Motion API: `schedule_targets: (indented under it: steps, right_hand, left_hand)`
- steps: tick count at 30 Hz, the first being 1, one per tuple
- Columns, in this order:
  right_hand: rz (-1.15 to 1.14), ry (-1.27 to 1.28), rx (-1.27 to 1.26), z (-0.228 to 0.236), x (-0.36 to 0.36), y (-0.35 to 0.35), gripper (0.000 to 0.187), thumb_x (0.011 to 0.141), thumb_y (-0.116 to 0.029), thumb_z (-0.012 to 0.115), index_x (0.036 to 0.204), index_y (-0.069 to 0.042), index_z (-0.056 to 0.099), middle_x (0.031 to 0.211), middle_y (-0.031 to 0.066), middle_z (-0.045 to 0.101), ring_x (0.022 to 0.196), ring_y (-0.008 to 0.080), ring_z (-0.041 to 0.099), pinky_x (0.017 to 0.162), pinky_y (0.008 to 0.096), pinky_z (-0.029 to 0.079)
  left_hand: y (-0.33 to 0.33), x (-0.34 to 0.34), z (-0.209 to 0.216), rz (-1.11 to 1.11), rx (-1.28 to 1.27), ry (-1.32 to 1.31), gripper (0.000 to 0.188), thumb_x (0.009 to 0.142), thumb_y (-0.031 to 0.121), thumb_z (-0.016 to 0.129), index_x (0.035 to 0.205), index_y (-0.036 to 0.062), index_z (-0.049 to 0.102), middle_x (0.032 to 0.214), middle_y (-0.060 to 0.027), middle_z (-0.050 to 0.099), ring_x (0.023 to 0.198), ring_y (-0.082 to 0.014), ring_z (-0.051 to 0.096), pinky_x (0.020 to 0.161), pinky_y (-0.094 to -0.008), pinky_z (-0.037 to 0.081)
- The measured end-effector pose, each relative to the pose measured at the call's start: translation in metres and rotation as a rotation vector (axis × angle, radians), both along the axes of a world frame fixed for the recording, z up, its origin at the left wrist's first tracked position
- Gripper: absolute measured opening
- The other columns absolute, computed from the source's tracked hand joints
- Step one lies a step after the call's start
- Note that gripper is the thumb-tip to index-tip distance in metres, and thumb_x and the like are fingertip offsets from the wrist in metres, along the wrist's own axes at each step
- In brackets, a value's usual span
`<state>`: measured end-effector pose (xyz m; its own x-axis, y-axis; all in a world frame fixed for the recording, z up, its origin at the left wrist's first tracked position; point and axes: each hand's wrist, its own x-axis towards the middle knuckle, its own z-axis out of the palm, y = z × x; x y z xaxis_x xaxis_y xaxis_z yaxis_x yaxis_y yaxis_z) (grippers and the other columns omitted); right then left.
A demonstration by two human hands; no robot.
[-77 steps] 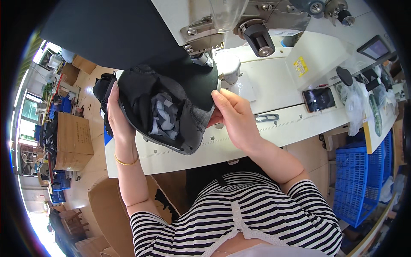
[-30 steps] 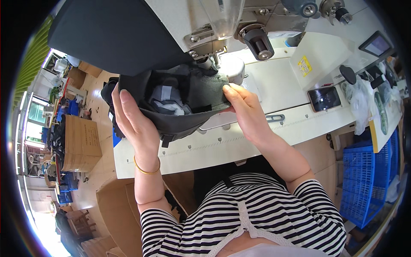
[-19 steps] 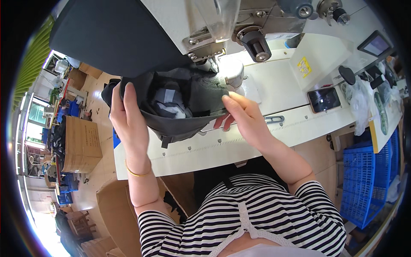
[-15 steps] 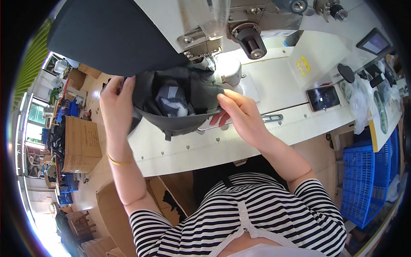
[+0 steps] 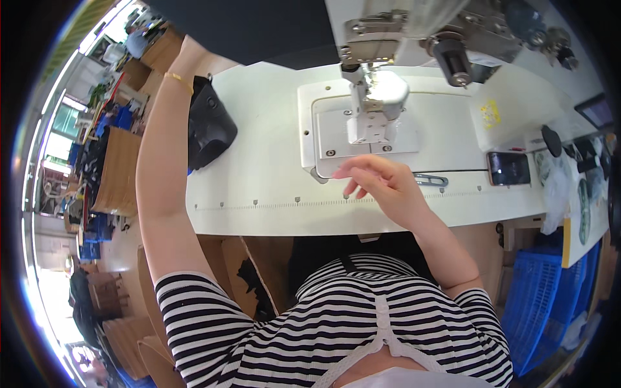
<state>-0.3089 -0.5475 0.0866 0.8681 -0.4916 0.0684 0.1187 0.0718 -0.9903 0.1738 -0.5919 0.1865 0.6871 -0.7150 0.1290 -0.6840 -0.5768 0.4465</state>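
My left arm stretches far up and to the left, and my left hand [image 5: 193,57] passes behind a large dark panel [image 5: 259,29]; its fingers are hidden there. Beside that forearm, a black fabric piece with a rounded shape [image 5: 212,126] lies on the white table [image 5: 259,161]. My right hand [image 5: 385,184] hovers over the table's front part with loosely bent fingers and nothing in them. Just beyond it stands the sewing machine's post and presser foot [image 5: 372,110], lit by a bright lamp.
A grey metal tool [image 5: 431,180] and a phone [image 5: 508,169] lie right of my right hand. Plastic bags [image 5: 551,187] crowd the right end. Blue crates [image 5: 533,310] stand below right. At left are cardboard boxes [image 5: 119,171], with an open carton [image 5: 223,258] under the table edge.
Both hands have let the open black fabric pouch out of view. My left hand has moved up and left behind the panel; my right hand has let go. The machine's post is now uncovered.
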Motion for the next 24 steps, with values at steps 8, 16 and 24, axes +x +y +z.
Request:
schedule_targets:
  steps: [8, 16, 24]
  right_hand:
    - [0.089, 0.103, -0.002, -0.022, 0.011, -0.003, 0.022, 0.096, -0.014, 0.049, 0.108, -0.001, 0.062, 0.101, 0.0055, 0.067, 0.082, 0.0111, 0.062, 0.069, 0.0234, 0.049]
    - [0.119, 0.196, -0.083, -0.028, 0.033, 0.009, 0.029, 0.093, -0.019, 0.056, 0.116, 0.000, 0.057, 0.108, 0.0069, 0.065, 0.093, 0.0162, 0.062, 0.081, 0.0281, 0.048]
    - [-0.020, -0.135, -0.190, -0.012, 0.066, 0.012, 0.049, 0.081, -0.013, 0.073, 0.123, -0.001, 0.052, 0.114, 0.0084, 0.060, 0.105, 0.0165, 0.055, 0.092, 0.0298, 0.043]
  left_hand:
    - [0.117, -0.025, -0.066, -0.149, -0.054, -0.655, 0.052, 0.072, 0.043, 0.071, 0.105, 0.0023, 0.067, 0.099, -0.0155, 0.065, 0.096, -0.0325, 0.061, 0.087, -0.0379, 0.047]
    - [0.151, -0.073, -0.023, -0.217, -0.512, 0.119, 0.018, 0.085, 0.018, 0.067, 0.091, 0.0018, 0.071, 0.090, -0.0056, 0.069, 0.080, -0.0133, 0.064, 0.072, -0.0269, 0.050]
    - [0.166, -0.146, -0.035, -0.194, -0.553, 0.704, 0.032, 0.096, 0.024, 0.046, 0.112, -0.0013, 0.058, 0.096, -0.0095, 0.066, 0.087, -0.0177, 0.064, 0.077, -0.0274, 0.053]
